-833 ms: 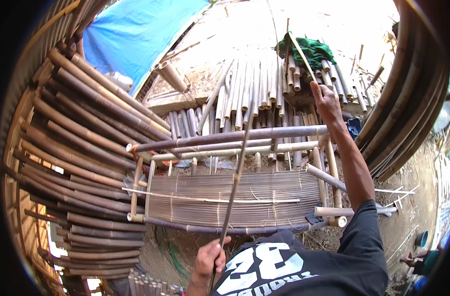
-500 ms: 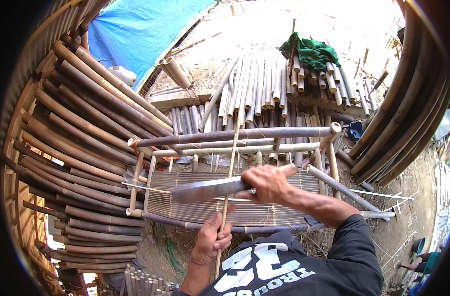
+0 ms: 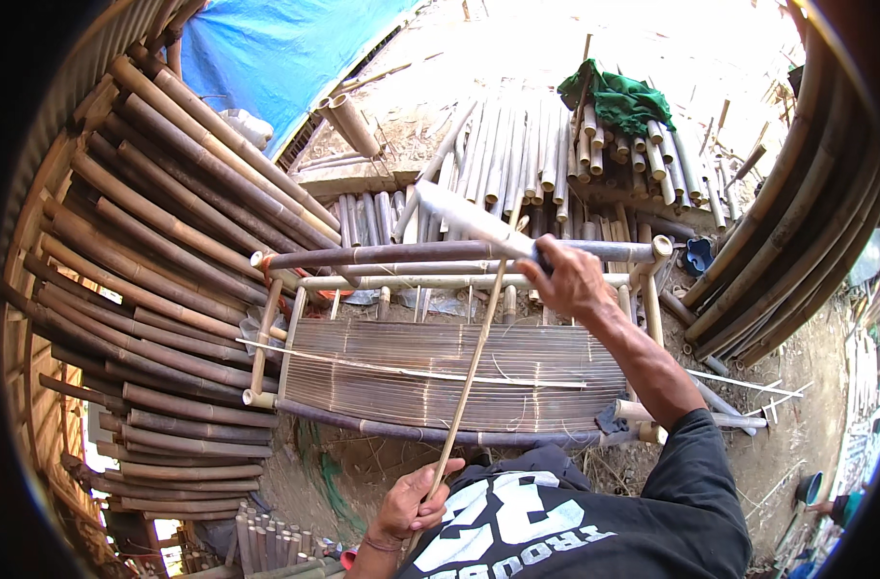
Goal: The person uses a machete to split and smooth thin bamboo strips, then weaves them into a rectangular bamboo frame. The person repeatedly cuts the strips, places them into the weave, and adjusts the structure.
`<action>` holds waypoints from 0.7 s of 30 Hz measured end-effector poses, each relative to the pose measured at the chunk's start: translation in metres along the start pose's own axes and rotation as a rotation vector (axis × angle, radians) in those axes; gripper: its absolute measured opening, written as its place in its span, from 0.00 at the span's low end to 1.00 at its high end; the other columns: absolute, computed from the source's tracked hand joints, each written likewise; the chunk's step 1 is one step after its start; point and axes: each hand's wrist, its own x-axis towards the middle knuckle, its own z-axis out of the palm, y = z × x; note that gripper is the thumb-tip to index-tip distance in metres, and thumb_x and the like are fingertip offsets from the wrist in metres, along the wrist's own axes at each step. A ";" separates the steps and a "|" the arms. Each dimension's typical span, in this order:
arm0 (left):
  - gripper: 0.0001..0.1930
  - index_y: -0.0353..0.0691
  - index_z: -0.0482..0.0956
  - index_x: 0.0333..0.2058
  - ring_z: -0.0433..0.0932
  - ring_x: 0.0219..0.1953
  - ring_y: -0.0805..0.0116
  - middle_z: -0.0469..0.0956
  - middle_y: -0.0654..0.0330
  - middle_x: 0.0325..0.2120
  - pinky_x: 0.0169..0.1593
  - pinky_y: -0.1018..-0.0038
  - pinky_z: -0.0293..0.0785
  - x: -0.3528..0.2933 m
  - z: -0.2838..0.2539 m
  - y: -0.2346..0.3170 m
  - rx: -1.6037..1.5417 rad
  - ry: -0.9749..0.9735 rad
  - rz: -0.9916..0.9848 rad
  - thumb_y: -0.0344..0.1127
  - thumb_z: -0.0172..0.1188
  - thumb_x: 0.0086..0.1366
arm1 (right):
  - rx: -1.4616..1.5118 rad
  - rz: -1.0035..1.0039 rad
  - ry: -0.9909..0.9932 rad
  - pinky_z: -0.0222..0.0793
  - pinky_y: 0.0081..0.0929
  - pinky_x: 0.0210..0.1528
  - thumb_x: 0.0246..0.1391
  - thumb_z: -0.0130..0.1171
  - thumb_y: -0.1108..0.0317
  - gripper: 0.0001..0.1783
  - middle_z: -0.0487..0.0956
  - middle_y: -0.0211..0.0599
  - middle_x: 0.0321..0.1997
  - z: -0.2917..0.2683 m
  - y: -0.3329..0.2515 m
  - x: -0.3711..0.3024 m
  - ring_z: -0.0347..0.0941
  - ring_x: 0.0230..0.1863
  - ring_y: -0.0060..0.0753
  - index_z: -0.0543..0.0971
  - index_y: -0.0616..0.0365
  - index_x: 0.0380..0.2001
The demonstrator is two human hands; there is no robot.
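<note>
My right hand (image 3: 572, 278) is closed around the handle of a big knife. Its broad, pale blade (image 3: 464, 216) points to the far left, over the back rail of a bamboo bench. My left hand (image 3: 413, 502), near my body, grips the lower part of a long thin bamboo strip (image 3: 473, 376). The strip slants up and away across the bench, and the blade crosses it close to its far end. Below lies the bench's slatted seat (image 3: 391, 349), with a loose pale sliver (image 3: 440, 373) lying along it.
Bamboo poles (image 3: 198, 261) are stacked on the left, and long curved poles (image 3: 797, 212) stand on the right. Behind the bench are cut bamboo pieces (image 3: 502, 154) and a green cloth (image 3: 618, 100). A blue tarp (image 3: 276, 63) hangs far left. Another person's hand (image 3: 822, 508) shows at the right edge.
My right hand has moved the knife away from me, from over the seat to beyond the back rail. My left hand has come slightly nearer my body, still holding the strip.
</note>
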 end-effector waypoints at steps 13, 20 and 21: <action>0.14 0.40 0.79 0.47 0.80 0.27 0.55 0.80 0.51 0.26 0.32 0.67 0.73 0.048 -0.024 0.021 1.250 0.130 0.193 0.42 0.52 0.71 | 0.931 0.880 0.528 0.58 0.16 0.17 0.59 0.62 0.51 0.20 0.71 0.25 0.23 -0.013 0.007 -0.115 0.64 0.17 0.15 0.77 0.59 0.38; 0.30 0.39 0.81 0.34 0.82 0.29 0.50 0.79 0.51 0.22 0.33 0.56 0.75 0.145 -0.005 0.040 1.766 -0.037 0.170 0.64 0.48 0.66 | 0.883 1.112 0.984 0.65 0.15 0.30 0.64 0.54 0.62 0.19 0.73 0.30 0.46 -0.112 0.167 -0.267 0.64 0.29 0.16 0.77 0.56 0.54; 0.36 0.39 0.79 0.27 0.82 0.31 0.53 0.80 0.53 0.25 0.38 0.57 0.73 0.156 0.004 0.057 1.789 0.038 0.029 0.70 0.42 0.65 | 0.796 1.092 1.025 0.65 0.16 0.31 0.63 0.55 0.60 0.18 0.74 0.29 0.43 -0.131 0.184 -0.286 0.65 0.31 0.18 0.77 0.55 0.54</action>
